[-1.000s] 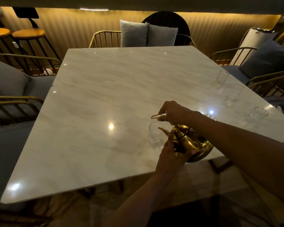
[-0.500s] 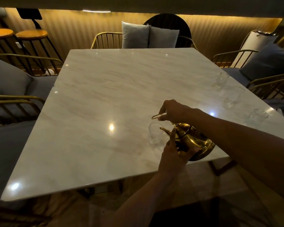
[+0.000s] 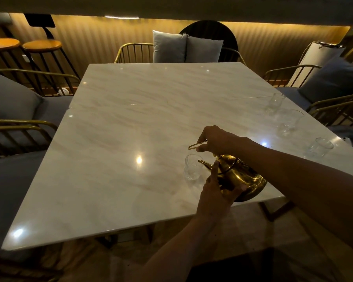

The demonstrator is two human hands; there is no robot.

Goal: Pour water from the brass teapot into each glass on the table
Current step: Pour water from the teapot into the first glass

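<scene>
The brass teapot [image 3: 240, 176] hangs tilted above the near edge of the marble table [image 3: 130, 129], its spout over a small clear glass [image 3: 192, 167]. My right hand [image 3: 214, 139] grips the teapot's thin handle from above. My left hand [image 3: 214, 192] cups the teapot's body from below, one finger up along the spout side. Three more clear glasses stand along the right edge: one far [image 3: 275, 102], one in the middle [image 3: 288, 123], one nearer [image 3: 319, 147]. I cannot make out any stream of water.
Gold wire chairs with grey cushions [image 3: 186, 47] ring the table. Two wooden bar stools [image 3: 41, 45] stand at the back left. A grey sofa seat [image 3: 12, 102] lies along the left side.
The teapot has tipped a little further toward the near glass and sits slightly lower. Both hands keep their hold. The glasses have not moved.
</scene>
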